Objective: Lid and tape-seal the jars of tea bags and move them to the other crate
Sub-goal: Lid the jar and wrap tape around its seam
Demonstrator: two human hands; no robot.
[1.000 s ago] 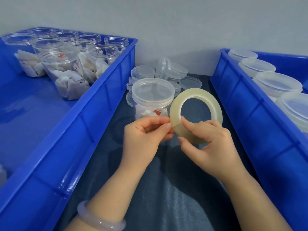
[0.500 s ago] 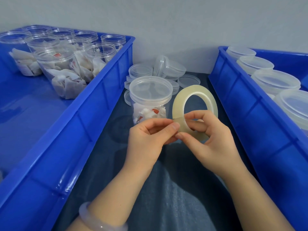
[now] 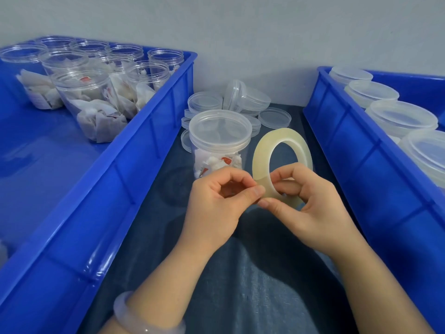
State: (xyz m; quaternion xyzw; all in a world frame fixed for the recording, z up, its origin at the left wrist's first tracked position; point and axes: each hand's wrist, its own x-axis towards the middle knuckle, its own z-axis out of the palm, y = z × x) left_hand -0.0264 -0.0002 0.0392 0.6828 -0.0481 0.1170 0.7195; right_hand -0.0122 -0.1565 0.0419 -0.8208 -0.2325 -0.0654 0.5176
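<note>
A plain, pale grey wall (image 3: 240,32) is running right across the back, unmarked, and meeting the work surface in a straight line. A dark blue-grey woven cloth (image 3: 252,273) is covering that surface, its weave showing clearly up close. Soft, even light is spreading over everything, leaving only blurred shadows lying on the cloth.

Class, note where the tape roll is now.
Head view, centre: the tape roll stands upright in the right hand, just right of the lidded jar, between the left crate and the right crate.
</note>
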